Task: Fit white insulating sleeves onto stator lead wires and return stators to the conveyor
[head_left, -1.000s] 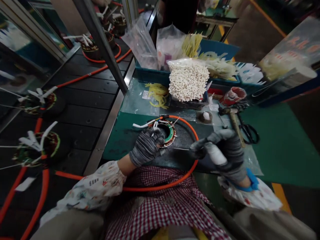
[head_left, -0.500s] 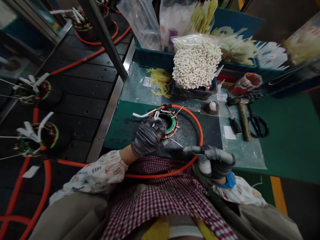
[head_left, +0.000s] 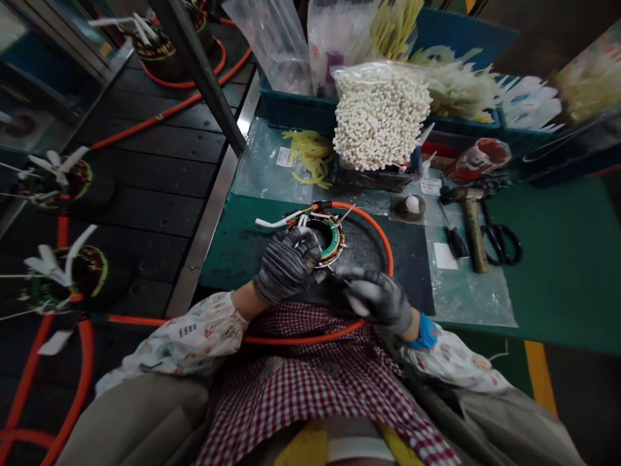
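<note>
A ring-shaped motor stator (head_left: 334, 241) with copper windings, a green inner band and white sleeved leads lies on the dark mat. An orange cable (head_left: 389, 249) runs from it in a wide loop. My left hand (head_left: 286, 264), in a grey striped glove, is closed on the stator's near left rim; its fingertips are partly hidden. My right hand (head_left: 381, 298), in a similar glove, is close to the stator's near right edge. Its fingers are curled and blurred, and whatever thin thing they pinch is too smeared to name.
Behind the mat stand a bag of small white pieces (head_left: 381, 120) and blue bins (head_left: 295, 111). Yellow strips (head_left: 310, 155) lie in front. To the right are a hammer (head_left: 473, 233), a screwdriver (head_left: 456, 243), scissors (head_left: 504, 246) and a red can (head_left: 480, 160). More stators (head_left: 87, 275) sit at left.
My right hand has moved left, from beyond the orange cable to near the stator's edge. The white cord stretched between stator and hand no longer shows taut. My left hand keeps its place.
</note>
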The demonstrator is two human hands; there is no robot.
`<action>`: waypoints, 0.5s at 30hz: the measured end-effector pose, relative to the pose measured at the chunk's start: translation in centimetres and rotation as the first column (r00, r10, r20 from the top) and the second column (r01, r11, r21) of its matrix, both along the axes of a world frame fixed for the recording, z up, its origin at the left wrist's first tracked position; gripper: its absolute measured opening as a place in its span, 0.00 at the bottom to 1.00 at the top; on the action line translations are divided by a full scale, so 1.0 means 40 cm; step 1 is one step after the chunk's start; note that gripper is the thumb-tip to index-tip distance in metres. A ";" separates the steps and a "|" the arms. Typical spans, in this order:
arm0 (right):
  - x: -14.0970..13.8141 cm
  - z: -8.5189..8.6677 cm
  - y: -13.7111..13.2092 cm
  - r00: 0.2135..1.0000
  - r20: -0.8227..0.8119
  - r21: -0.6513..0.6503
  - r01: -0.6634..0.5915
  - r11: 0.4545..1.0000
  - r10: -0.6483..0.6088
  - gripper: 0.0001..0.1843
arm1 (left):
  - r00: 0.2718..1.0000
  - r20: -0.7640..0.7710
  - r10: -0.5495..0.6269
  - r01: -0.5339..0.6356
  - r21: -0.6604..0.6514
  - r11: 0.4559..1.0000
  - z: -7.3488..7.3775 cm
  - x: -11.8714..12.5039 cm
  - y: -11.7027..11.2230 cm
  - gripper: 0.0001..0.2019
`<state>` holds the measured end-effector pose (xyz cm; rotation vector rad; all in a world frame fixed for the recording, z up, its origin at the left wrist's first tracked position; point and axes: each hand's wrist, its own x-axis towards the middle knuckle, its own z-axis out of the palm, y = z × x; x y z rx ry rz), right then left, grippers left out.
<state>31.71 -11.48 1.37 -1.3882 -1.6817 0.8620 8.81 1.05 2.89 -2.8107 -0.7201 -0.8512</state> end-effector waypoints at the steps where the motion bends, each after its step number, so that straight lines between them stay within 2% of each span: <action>1: -0.006 0.000 0.025 0.999 0.036 0.046 0.024 0.999 -0.026 0.14 | 1.000 0.009 0.008 -0.008 -0.009 1.000 0.001 0.000 -0.001 0.15; 4: -0.025 0.013 0.095 0.984 0.131 0.152 0.104 0.983 -0.124 0.15 | 0.997 0.073 -0.014 0.018 -0.051 0.999 0.004 0.002 0.000 0.12; 6: -0.034 0.031 0.134 0.965 0.213 0.173 0.116 0.978 -0.152 0.18 | 0.990 0.129 -0.047 0.055 -0.062 0.997 0.003 0.004 0.003 0.09; 8: -0.041 0.050 0.165 0.943 0.304 0.170 0.085 0.982 -0.135 0.18 | 0.986 0.155 -0.066 0.077 -0.065 0.995 0.001 0.006 0.007 0.07; 10: -0.047 0.064 0.189 0.948 0.310 0.140 0.026 0.990 -0.069 0.16 | 0.987 0.147 -0.067 0.078 -0.071 0.994 -0.004 0.005 0.010 0.07; 11: -0.049 0.069 0.199 0.968 0.250 0.121 0.003 0.993 -0.033 0.16 | 0.989 0.135 -0.064 0.075 -0.078 0.994 -0.006 0.004 0.010 0.08; 13: -0.050 0.078 0.213 1.000 0.019 0.073 -0.012 0.997 0.011 0.15 | 0.993 0.104 -0.060 0.071 -0.099 0.993 -0.012 0.001 0.011 0.10; 15: -0.045 0.086 0.222 0.972 -0.231 0.011 -0.034 0.999 0.036 0.15 | 0.996 0.068 -0.065 0.073 -0.124 0.990 -0.017 -0.002 0.012 0.11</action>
